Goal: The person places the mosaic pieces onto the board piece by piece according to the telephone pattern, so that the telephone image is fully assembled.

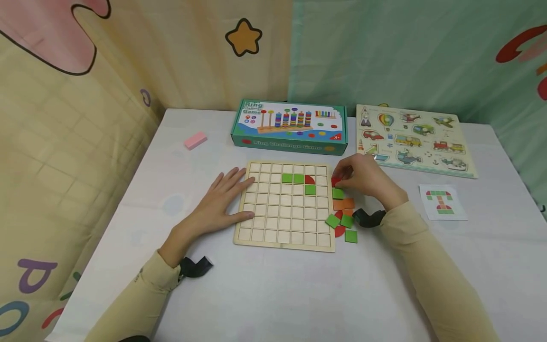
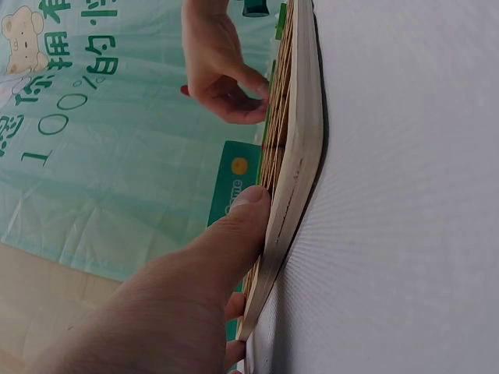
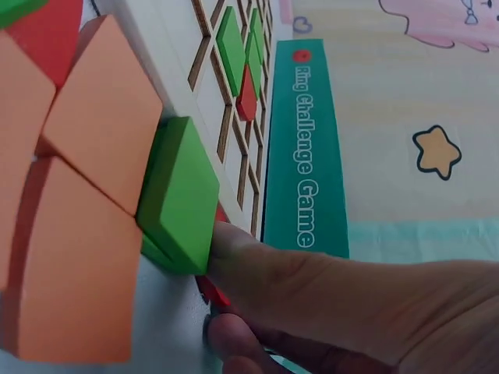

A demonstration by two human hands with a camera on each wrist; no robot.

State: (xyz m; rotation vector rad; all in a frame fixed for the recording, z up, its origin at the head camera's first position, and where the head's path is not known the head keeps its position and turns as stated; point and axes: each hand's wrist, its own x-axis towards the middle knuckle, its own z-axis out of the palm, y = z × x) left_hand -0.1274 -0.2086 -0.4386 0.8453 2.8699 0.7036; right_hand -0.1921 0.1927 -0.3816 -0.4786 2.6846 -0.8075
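Note:
My left hand (image 1: 222,202) rests with spread fingers on the left edge of a wooden grid board (image 1: 279,247). In the left wrist view its thumb (image 2: 238,222) lies along the board's rim. At the upper right of the board, my right hand (image 1: 365,176) pinches a red piece (image 1: 335,182), mostly covered by the fingers. Right below it lies a green square tile (image 1: 338,194). On the grid sit several green squares (image 1: 310,190) and a red quarter-round piece (image 1: 309,180). Orange tiles (image 3: 101,109) show close up in the right wrist view.
Loose green, orange and red pieces (image 1: 351,236) lie along the board's right side. A pattern card (image 1: 442,212) is farther right. Behind stand a Ring Challenge Game box (image 1: 290,145) and a vehicle puzzle board (image 1: 416,166). A pink block (image 1: 195,141) lies at the back left.

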